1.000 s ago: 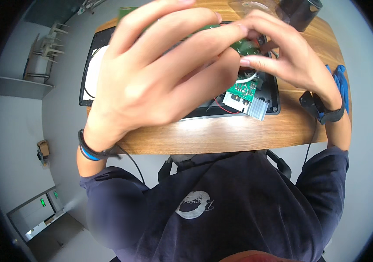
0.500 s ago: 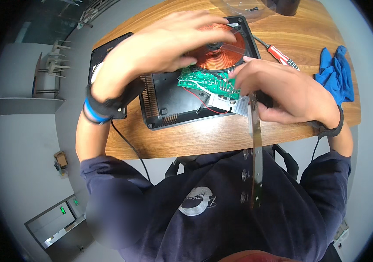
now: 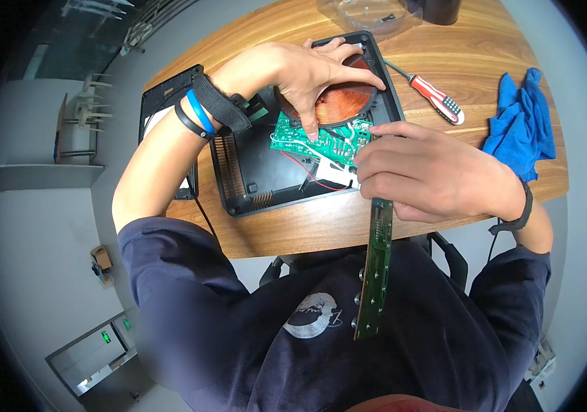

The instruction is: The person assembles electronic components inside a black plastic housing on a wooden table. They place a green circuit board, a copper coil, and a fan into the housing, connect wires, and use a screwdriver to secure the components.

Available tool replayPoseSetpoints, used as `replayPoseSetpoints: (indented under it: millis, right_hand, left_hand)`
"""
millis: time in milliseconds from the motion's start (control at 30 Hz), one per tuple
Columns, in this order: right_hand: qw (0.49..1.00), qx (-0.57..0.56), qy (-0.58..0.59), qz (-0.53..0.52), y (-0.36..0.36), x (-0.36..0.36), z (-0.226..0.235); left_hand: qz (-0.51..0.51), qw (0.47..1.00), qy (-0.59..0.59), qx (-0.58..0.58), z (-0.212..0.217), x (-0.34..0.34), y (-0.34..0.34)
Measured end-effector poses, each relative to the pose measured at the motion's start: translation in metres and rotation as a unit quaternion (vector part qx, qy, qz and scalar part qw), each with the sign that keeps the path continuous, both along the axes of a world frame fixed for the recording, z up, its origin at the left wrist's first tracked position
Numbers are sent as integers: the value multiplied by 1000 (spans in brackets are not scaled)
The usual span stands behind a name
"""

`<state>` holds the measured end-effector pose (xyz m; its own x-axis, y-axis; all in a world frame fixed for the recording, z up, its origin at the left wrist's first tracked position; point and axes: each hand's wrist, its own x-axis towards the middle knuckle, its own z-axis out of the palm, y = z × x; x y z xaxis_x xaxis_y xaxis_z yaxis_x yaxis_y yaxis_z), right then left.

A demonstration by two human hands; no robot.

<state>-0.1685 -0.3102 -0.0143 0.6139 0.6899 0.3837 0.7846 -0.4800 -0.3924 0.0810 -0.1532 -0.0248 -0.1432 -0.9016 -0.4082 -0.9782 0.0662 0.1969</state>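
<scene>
A copper coil (image 3: 343, 104), round and orange-brown, sits in an open black casing (image 3: 266, 204) beside a green circuit board (image 3: 293, 137). Over the coil my left hand (image 3: 317, 72) is spread, its fingers reaching the far side and one fingertip on the green board's edge. My right hand (image 3: 431, 168) is closed around the upper end of a narrow green circuit board strip (image 3: 376, 275), which hangs down past the table edge in front of my shirt. The right fingertips are at the green board's right corner, hiding part of it. White and red wires (image 3: 300, 165) run from the board.
A screwdriver (image 3: 437, 99) with a red and white handle lies right of the casing. Farther right is a crumpled blue cloth (image 3: 523, 127). A clear plastic container (image 3: 376, 14) stands at the back. Left of the casing lies a black panel (image 3: 170, 93) with a cable.
My left hand has come down onto the coil with fingers spread. The right hand has shifted slightly left and nearer, and the strip has swung and turned its face into view.
</scene>
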Motion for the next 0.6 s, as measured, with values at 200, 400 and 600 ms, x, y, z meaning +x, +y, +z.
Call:
replayPoseSetpoints:
  millis: [200, 400, 600]
  right_hand:
    - [1000, -12, 4, -3, -1, 5, 1]
    - [1000, -13, 20, -2, 2, 5, 2]
    - [999, -3, 41, 6, 8, 7, 1]
  left_hand:
    - [13, 998, -6, -53, 4, 0, 11]
    - [23, 981, 2, -190, 11, 5, 46]
    - [85, 968, 2, -236, 63, -12, 74]
